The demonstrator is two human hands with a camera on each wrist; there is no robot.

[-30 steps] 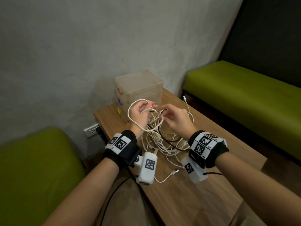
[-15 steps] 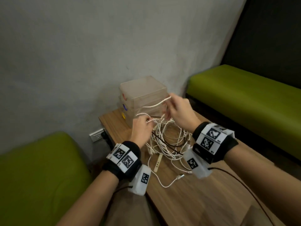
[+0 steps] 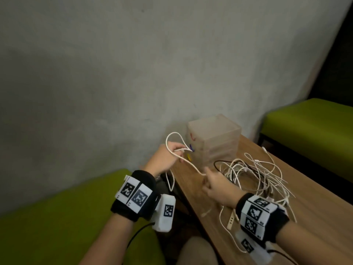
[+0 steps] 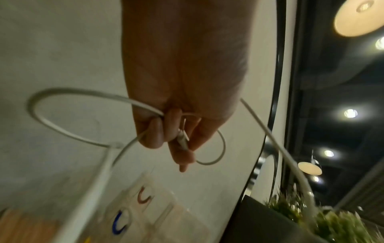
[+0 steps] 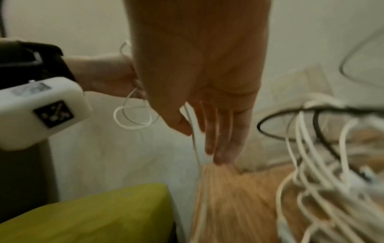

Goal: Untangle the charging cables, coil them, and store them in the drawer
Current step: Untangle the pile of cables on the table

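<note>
My left hand (image 3: 166, 156) is raised left of the table and grips a white cable (image 3: 191, 165). In the left wrist view its fingers (image 4: 158, 136) curl round the cable (image 4: 269, 131), with small loops and a connector in the fist. The cable runs down to my right hand (image 3: 214, 184). There it passes between the thumb and the nearly straight fingers (image 5: 220, 139), and the cable (image 5: 196, 148) hangs on toward the table. The tangle of white cables and one black cable (image 3: 252, 175) lies on the table to the right. The translucent drawer unit (image 3: 219, 134) stands behind with its drawers closed.
The wooden table (image 3: 315, 217) stands against a grey wall. Green benches sit at the left (image 3: 57, 217) and the right (image 3: 309, 127). A beige strap (image 3: 231, 219) lies near my right wrist. A loose white cable end trails toward the table's front edge.
My left hand has drawn one white cable out to the left of the tangle. My right hand came down from above the tangle onto that cable. The tangle now lies free on the table.
</note>
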